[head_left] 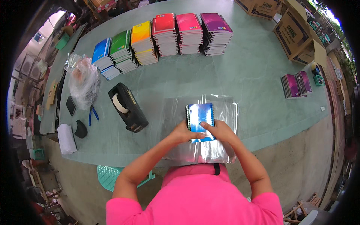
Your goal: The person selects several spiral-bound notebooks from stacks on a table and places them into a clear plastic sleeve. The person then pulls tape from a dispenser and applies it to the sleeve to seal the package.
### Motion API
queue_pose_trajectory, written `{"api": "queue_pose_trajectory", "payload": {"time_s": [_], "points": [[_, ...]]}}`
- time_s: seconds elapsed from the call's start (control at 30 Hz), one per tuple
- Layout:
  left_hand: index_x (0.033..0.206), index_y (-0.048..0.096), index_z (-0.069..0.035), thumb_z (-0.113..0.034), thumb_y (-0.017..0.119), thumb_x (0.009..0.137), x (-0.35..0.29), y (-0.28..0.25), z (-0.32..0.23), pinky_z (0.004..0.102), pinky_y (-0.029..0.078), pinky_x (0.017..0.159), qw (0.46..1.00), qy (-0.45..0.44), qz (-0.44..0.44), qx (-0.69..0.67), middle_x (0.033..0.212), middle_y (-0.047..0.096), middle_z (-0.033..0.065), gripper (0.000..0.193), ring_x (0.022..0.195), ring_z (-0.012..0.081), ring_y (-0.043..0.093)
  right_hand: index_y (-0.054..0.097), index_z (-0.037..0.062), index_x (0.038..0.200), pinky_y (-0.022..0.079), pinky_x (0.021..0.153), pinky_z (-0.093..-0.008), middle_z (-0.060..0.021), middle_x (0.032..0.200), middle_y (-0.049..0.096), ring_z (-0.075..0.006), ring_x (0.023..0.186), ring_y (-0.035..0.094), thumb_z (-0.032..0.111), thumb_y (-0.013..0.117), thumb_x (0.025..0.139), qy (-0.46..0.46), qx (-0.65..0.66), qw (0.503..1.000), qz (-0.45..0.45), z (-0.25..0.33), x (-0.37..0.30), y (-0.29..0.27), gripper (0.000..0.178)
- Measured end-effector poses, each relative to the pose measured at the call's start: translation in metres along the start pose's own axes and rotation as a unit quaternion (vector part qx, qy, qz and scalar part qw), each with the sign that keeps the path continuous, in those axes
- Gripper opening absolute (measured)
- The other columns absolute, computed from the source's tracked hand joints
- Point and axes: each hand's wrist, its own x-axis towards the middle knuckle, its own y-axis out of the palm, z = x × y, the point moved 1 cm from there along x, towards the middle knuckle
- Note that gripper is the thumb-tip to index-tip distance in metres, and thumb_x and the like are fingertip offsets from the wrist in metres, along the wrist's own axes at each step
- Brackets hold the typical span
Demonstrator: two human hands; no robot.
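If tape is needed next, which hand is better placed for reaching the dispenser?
Probably the left hand: the black tape dispenser is nearer to it, on the left. The right hand is farther, across the blue notebook that both hold.

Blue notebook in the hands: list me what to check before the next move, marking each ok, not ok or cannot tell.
1. Blue notebook held by both left hand and right hand: ok.
2. Clear plastic beneath it: ok.
3. Plastic free of creases: not ok, wrinkles show.
4. Tape roll seated in the black dispenser: ok.
5. Pliers off the plastic: ok, they lie left of the dispenser.
6. Number of notebooks in the grip: cannot tell from above.
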Motion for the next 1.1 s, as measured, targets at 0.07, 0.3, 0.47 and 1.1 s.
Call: {"api": "queue_pose_trajectory", "payload": {"time_s": [0.07, 0.3, 0.47, 1.1], "points": [[0.112, 0.055, -0.003, -0.023, 0.083, 0.059, -0.001, 0.001, 0.005, 0.0324, 0.047, 0.081, 0.999, 0.0, -0.011, 0.032, 0.101, 0.062, 0.0084, 0.063, 0.093, 0.0192, 0.059, 0.061, -0.0069, 0.075, 0.049, 0.065, -0.0399, -0.0207, 0.064, 0.061, -0.0306, 0.068, 0.064, 0.071, 0.05, 0.072, 0.004, -0.026, 1.0, -0.008, -0.019, 0.005, 0.007, 0.079], [0.108, 0.057, -0.001, -0.022, 0.083, 0.061, 0.017, -0.001, -0.005, 0.0303, 0.047, 0.079, 0.998, -0.031, -0.047, -0.014, 0.097, 0.063, 0.0087, 0.058, 0.092, 0.0178, 0.059, 0.063, -0.0062, 0.073, 0.048, 0.061, -0.0405, -0.0213, 0.062, 0.06, -0.0325, 0.064, 0.063, 0.07, 0.051, 0.071, -0.054, -0.092, 0.989, -0.103, -0.011, 0.026, -0.013, 0.077], [0.119, 0.045, 0.001, -0.02, 0.084, 0.059, 0.008, -0.004, -0.007, 0.0292, 0.048, 0.081, 0.999, -0.022, -0.009, -0.034, 0.105, 0.059, 0.0109, 0.075, 0.093, 0.0191, 0.059, 0.063, -0.0041, 0.079, 0.049, 0.063, -0.0377, -0.0179, 0.065, 0.062, -0.0285, 0.065, 0.064, 0.071, 0.048, 0.072, -0.058, -0.074, 0.994, -0.046, -0.013, 0.016, -0.012, 0.077], [0.106, 0.053, 0.001, -0.027, 0.071, 0.075, -0.018, -0.001, -0.006, 0.0326, 0.047, 0.068, 0.948, 0.058, -0.235, 0.207, 0.091, 0.06, 0.0125, 0.045, 0.08, 0.0213, 0.059, 0.061, -0.0053, 0.09, 0.048, 0.072, -0.0419, -0.0231, 0.077, 0.063, -0.0356, 0.079, 0.063, 0.072, 0.041, 0.076, -0.027, -0.119, 0.991, -0.054, -0.014, 0.011, -0.001, 0.081]]}}
